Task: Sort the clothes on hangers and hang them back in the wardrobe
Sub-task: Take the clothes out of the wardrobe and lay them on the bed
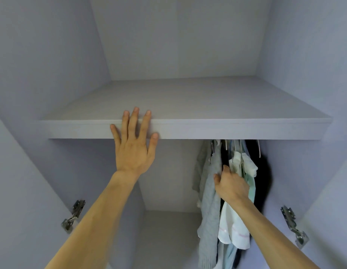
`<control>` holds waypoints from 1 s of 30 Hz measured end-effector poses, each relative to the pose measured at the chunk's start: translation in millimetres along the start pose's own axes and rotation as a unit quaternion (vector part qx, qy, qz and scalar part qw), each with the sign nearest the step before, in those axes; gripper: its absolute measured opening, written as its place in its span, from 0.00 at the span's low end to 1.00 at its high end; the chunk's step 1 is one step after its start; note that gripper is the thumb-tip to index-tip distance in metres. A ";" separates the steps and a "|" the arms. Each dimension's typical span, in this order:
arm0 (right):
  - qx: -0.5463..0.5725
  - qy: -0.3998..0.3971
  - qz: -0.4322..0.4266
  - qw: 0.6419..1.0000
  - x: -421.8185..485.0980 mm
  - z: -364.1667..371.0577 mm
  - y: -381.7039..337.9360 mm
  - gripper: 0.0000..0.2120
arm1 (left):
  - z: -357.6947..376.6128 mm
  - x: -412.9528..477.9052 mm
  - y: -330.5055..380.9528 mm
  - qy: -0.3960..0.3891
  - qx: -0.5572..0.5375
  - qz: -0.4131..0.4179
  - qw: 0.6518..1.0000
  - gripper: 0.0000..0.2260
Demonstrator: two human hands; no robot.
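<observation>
I look into a pale grey wardrobe. My left hand (pixel 133 144) lies flat with spread fingers over the front edge of the upper shelf (pixel 227 129). Below the shelf on the right hang several garments on hangers: a grey knit top (pixel 209 206), a white piece (pixel 234 233), a pale green one (pixel 251 183) and dark clothes (pixel 263 171) behind. My right hand (pixel 231 186) reaches in among them, its fingers curled into the fabric between the grey and the white garments. Hanger hooks (pixel 236 144) show just under the shelf; the rail is hidden.
The compartment's left half under the shelf holds no clothes. Metal door hinges sit on the left side wall (pixel 72 216) and the right side wall (pixel 294 224). The wardrobe floor panel (pixel 168 230) lies below.
</observation>
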State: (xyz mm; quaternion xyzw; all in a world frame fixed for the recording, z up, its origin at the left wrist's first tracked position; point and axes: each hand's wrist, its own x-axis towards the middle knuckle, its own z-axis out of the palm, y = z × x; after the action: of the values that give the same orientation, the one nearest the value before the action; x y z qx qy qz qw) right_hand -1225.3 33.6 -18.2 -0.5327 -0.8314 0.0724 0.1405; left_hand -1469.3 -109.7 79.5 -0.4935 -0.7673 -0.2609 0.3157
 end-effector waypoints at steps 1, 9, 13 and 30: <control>0.003 -0.005 0.010 1.000 4.2 0.7 -0.9 0.15 | 2.6 0.2 0.1 0.007 0.002 0.001 1.000 0.28; 0.164 -0.155 0.049 0.973 43.1 -5.6 4.9 0.06 | 10.1 1.3 0.3 0.048 0.017 0.012 0.999 0.28; 0.415 -0.242 0.131 0.867 48.6 -7.2 3.7 0.28 | 9.2 1.5 -0.2 0.050 0.025 0.009 0.998 0.27; 0.702 -0.296 0.054 0.645 20.1 -27.2 -21.1 0.24 | 0.8 0.7 2.5 0.011 0.035 -0.009 0.999 0.27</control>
State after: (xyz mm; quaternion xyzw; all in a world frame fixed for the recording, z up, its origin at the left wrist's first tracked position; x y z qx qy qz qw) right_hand -1242.9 42.1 16.5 -0.2684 -0.4983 0.7959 0.2149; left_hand -1467.4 -107.8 79.7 -0.4725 -0.7766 -0.2422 0.3392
